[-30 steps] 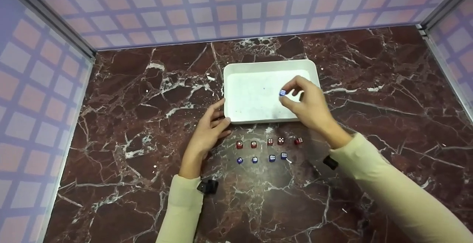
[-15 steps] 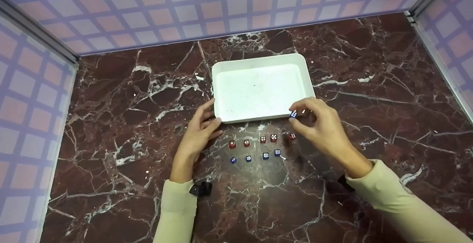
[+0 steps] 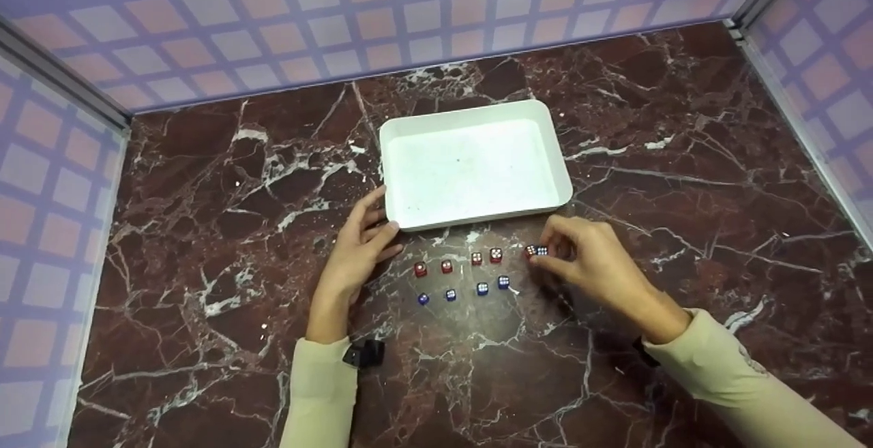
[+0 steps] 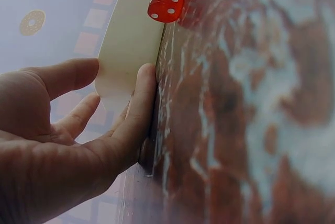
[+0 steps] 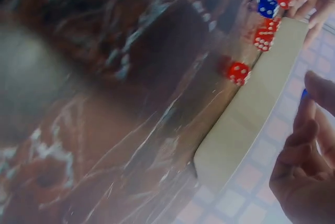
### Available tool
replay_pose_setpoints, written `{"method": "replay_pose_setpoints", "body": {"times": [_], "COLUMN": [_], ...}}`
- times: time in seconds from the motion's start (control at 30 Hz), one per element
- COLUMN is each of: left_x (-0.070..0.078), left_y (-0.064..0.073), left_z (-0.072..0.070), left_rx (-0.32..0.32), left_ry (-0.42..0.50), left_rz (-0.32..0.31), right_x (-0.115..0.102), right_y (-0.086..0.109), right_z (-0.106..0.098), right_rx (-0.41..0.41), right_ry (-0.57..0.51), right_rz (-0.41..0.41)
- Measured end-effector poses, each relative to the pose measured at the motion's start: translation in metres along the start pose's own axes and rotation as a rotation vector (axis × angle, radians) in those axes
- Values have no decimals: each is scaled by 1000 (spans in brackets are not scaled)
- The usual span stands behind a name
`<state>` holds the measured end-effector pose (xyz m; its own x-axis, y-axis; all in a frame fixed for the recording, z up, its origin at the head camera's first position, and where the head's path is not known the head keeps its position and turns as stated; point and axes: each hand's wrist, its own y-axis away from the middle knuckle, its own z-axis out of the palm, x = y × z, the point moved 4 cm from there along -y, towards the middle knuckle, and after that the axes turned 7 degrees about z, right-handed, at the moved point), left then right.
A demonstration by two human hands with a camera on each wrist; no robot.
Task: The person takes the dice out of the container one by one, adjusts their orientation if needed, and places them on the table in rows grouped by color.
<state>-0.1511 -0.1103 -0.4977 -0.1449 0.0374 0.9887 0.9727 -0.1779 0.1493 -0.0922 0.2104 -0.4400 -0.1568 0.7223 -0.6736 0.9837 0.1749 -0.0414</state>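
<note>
My right hand point(image 3: 600, 260) pinches a blue die point(image 3: 543, 250) between thumb and fingertips. In the head view that die appears right beside a red die point(image 3: 530, 251); whether they touch I cannot tell. Only a sliver of blue shows between the fingers in the right wrist view. With fairly straight fingers, my left hand point(image 3: 354, 250) touches the front left corner of a white tray point(image 3: 477, 217). Several red dice point(image 3: 447, 266) lie in a row before the tray. Nearer to me runs a row of several blue dice point(image 3: 450, 294).
A dark red marbled tabletop point(image 3: 259, 339) with white veins lies under everything. Patterned panels point(image 3: 327, 25) enclose it at the back and both sides. A black wrist camera point(image 3: 365, 352) sits on my left sleeve.
My right hand has carried the blue die from over the tray, across its front edge, to the rightmost red die. My left hand stays at the tray corner. The head view has shifted slightly.
</note>
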Motion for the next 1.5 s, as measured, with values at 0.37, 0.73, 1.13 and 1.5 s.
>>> {"method": "replay_pose_setpoints", "body": {"times": [0.37,0.73,1.13,1.5], "left_x": [-2,-3,-1,2], "left_y": [2,4,3,2], "left_z": [-3,-2,3,2], "left_rx": [14,43,34,33], "left_ry": [5,5,1,14], "left_rz": [-3,-21,-4,-10], "right_x": [11,12,13,11], "right_y": [8,8,10,12], "right_z": [26,37,36,35], "right_rx": [-139,-152,-143,-133], "right_ry": [61,133,164,195], "right_rz": [37,25,-5,-12]}}
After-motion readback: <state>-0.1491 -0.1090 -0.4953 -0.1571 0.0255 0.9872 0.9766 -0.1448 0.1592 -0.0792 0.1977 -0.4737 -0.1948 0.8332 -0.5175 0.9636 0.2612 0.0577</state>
